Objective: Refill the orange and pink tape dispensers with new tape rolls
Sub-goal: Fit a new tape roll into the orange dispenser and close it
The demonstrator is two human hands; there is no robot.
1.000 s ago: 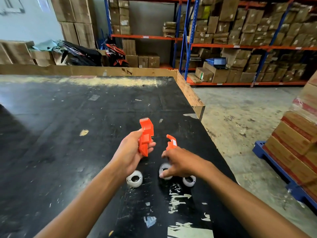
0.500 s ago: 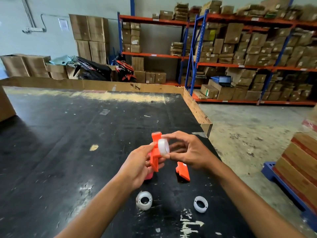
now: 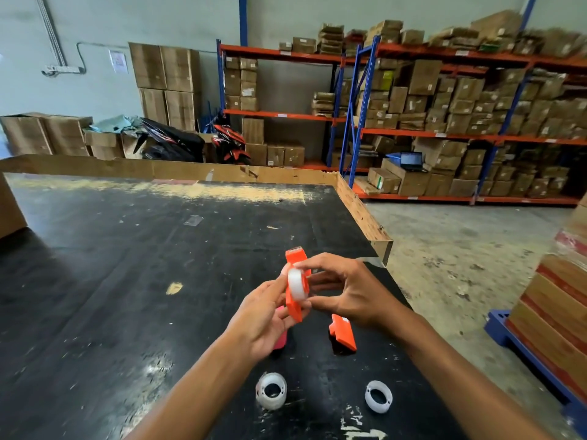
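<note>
My left hand point(image 3: 265, 315) holds the orange tape dispenser body point(image 3: 296, 308) upright above the black table point(image 3: 127, 281). My right hand point(image 3: 346, 290) pinches a white tape roll point(image 3: 295, 284) against the side of that dispenser. A loose orange dispenser piece point(image 3: 343, 333) lies on the table under my right wrist. The pink dispenser point(image 3: 281, 338) lies mostly hidden beneath my left hand. Two more white tape rolls, one at the left point(image 3: 271, 390) and one at the right point(image 3: 378, 396), rest on the table near me.
The table's raised wooden rim point(image 3: 362, 211) runs along the far and right edges, with its corner close to my hands. A cardboard box point(image 3: 9, 211) stands at the table's left. Stacked boxes on a blue pallet point(image 3: 559, 312) stand to the right on the floor.
My right hand picked a white tape roll up from the table and brought it against the orange dispenser in my left hand. The loose orange piece now lies on the table.
</note>
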